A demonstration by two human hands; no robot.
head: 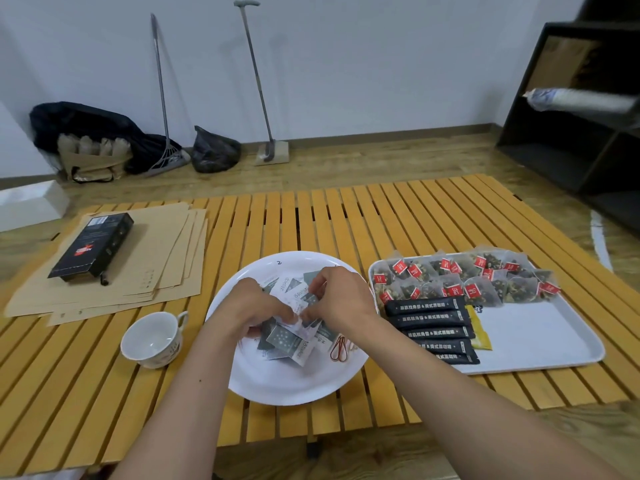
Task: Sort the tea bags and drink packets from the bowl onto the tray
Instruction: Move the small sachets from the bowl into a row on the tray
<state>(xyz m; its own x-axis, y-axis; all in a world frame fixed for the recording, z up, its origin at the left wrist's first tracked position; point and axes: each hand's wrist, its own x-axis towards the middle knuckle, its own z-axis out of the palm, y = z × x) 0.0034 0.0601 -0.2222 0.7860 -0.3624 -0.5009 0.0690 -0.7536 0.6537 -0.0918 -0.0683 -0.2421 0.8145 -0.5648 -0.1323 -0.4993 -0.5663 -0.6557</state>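
Observation:
A white bowl (277,386) sits at the table's middle with several grey-and-white drink packets (287,342) and red rubber bands (338,348) in it. My left hand (254,306) and my right hand (341,299) are both down in the bowl, fingers curled, pinching the white packets between them. To the right lies a white tray (540,337). Along its far edge are several mesh tea bags with red tags (467,278). Black stick packets (433,329) lie in a row at its left, with a yellow packet (479,336) beside them.
A white teacup (152,337) stands left of the bowl. Brown paper envelopes (162,258) with a black box (93,245) on top lie at the far left of the slatted yellow table. A dark shelf unit (571,109) stands at the right; brooms and bags lean at the wall.

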